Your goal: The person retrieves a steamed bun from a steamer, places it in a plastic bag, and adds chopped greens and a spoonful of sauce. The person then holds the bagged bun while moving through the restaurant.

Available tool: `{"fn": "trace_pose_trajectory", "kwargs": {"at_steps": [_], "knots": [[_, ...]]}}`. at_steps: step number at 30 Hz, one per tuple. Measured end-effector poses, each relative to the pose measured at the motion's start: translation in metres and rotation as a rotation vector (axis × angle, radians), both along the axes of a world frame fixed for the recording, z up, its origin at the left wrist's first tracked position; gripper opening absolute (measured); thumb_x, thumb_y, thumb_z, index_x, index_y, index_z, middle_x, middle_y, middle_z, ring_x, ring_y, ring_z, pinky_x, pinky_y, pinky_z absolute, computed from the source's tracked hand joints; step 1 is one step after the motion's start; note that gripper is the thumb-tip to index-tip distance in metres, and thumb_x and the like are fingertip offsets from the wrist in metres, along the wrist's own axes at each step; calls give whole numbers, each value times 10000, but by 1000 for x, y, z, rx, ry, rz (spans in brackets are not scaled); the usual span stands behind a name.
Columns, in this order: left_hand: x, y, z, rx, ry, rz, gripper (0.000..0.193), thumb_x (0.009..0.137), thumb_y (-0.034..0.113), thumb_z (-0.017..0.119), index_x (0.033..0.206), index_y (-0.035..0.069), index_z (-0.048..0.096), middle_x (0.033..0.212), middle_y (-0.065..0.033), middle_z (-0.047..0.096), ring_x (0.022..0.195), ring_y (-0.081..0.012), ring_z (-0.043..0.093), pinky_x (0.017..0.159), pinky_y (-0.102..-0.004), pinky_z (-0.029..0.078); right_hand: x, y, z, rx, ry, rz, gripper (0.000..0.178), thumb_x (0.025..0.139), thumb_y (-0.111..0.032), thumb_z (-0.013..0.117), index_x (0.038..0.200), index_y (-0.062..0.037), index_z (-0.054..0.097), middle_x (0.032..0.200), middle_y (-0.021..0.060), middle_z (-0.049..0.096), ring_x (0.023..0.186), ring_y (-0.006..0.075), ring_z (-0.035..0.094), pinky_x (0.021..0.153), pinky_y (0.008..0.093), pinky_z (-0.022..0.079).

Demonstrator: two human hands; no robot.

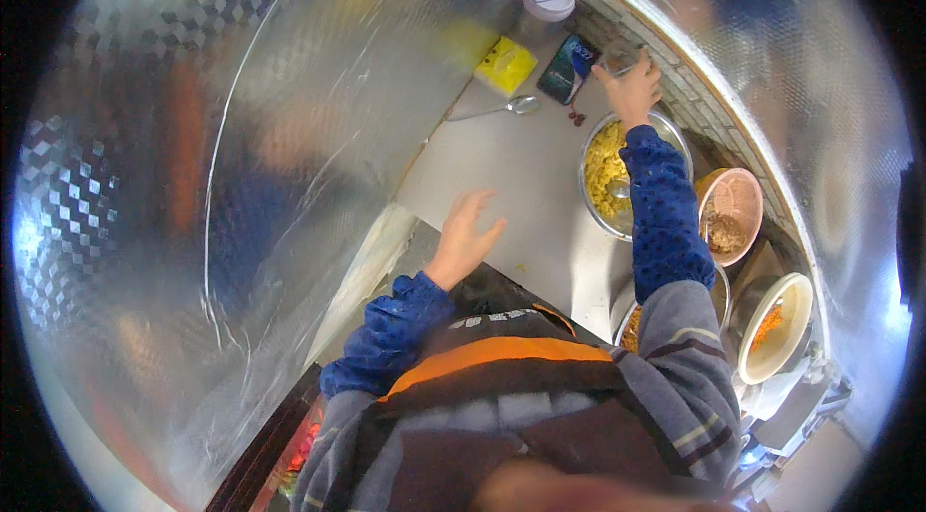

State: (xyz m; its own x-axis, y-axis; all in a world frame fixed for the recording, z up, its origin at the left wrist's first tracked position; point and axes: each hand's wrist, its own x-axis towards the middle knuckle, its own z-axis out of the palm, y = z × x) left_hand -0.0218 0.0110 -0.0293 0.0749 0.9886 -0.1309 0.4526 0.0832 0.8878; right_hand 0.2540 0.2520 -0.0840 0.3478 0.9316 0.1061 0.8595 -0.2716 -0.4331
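Observation:
Stretched toward the far right, my right hand has its fingers round a small clear glass beside the brick-patterned wall. Its blue sleeve passes over a steel bowl, hiding part of the rim. Chopped yellow food fills much of that bowl, and a spoon rests in it. My left hand hovers by the near left part of the table, fingers apart and holding nothing. Close to the glass lies a phone with its screen lit.
A lidded jar, a yellow packet and a metal spoon are on the table. Along the right wall stand a pink bowl and a cream bowl with orange shreds. Clear plastic sheeting hangs at left.

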Motion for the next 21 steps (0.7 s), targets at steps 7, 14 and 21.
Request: {"fn": "trace_pose_trajectory", "kwargs": {"at_steps": [7,14,21], "knots": [[0,-24,-5,-92,-16,41,427,769,126,678,1165,60,531,1115,-130,560,937,-261,580,816,-355,477,-15,-6,20,185,9,52,918,641,-457,752,1348,-27,354,1295,255,356,1192,412,366,1016,547,251],[-9,-37,-6,-157,68,45,429,778,148,679,1173,71,531,1141,-132,559,955,-265,587,816,-355,484,-113,-41,27,296,221,519,788,647,-367,734,1292,-32,431,1216,242,455,1132,394,434,952,469,357],[-16,-47,-5,-151,-7,95,439,776,155,682,1182,83,532,1124,-141,566,946,-264,597,791,-353,484,-181,-37,-14,255,215,586,788,643,-308,743,1317,-69,413,1226,228,433,1149,381,425,975,478,320]]}}
